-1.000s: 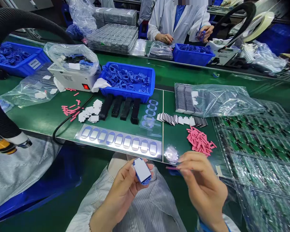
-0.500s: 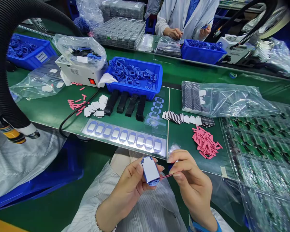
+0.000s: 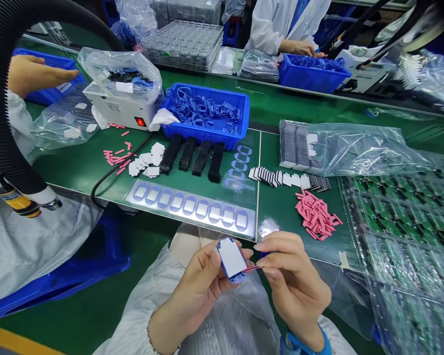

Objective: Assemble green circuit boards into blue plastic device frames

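The fingers of the left hand (image 3: 198,291) are curled closed around a blue plastic frame (image 3: 231,259) with a white face, and it is held up over the lap, off the table. A thin pink strip (image 3: 252,269) is pinched between the thumb and fingers of the right hand (image 3: 296,283), its end touching the frame's edge. Just beyond, a scrap of clear film (image 3: 268,228) is seen on the green table (image 3: 74,172). Further out, a heap of pink strips (image 3: 315,215) is piled near a row of white pads (image 3: 286,180), with a clear bag of stacked pads (image 3: 355,150) behind them. To the left, a sheet of blue-ringed pads (image 3: 190,209) is laid in front of four black bars (image 3: 192,158) and a blue crate of frames (image 3: 205,116). Trays of circuit boards (image 3: 403,212) are stacked on the right, and across the table a co-worker's hand (image 3: 298,48) is seen beside another blue crate (image 3: 311,74).
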The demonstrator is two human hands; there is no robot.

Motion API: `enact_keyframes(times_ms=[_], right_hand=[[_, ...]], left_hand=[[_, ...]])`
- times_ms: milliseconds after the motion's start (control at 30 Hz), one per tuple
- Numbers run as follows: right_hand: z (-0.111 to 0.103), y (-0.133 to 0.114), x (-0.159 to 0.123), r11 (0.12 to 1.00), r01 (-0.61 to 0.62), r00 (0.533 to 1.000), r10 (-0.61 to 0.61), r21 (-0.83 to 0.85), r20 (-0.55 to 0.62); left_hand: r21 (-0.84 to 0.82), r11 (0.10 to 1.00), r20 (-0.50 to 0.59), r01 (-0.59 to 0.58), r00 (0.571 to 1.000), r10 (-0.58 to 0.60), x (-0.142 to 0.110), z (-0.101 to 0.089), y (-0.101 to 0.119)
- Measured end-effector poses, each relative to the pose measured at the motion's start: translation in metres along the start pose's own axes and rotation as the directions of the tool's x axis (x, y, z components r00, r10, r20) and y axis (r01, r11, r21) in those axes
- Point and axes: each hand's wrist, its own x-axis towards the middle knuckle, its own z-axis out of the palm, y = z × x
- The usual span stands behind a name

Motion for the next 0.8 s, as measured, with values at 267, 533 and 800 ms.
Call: enact_keyframes(times_ms=[267, 533, 800], right_hand=[[0.003, 0.000, 0.000, 0.993, 0.086, 0.996, -0.085, -0.079, 0.021], [-0.006, -0.005, -0.005, 0.821, 0.379, 0.925, -0.352, -0.426, 0.144], [0.015, -0.010, -0.009, 0.985, 0.000, 0.998, -0.010, -0.173, -0.056]], left_hand=[[-0.009, 1.000, -0.012, 0.000, 1.000, 0.000, -0.001, 0.002, 0.000], [0.061, 0.996, -0.025, -0.069, 0.997, 0.071, -0.001, 0.002, 0.000], [0.186, 0.952, -0.017, -0.242, 0.968, 0.249, 0.002, 0.006, 0.001]])
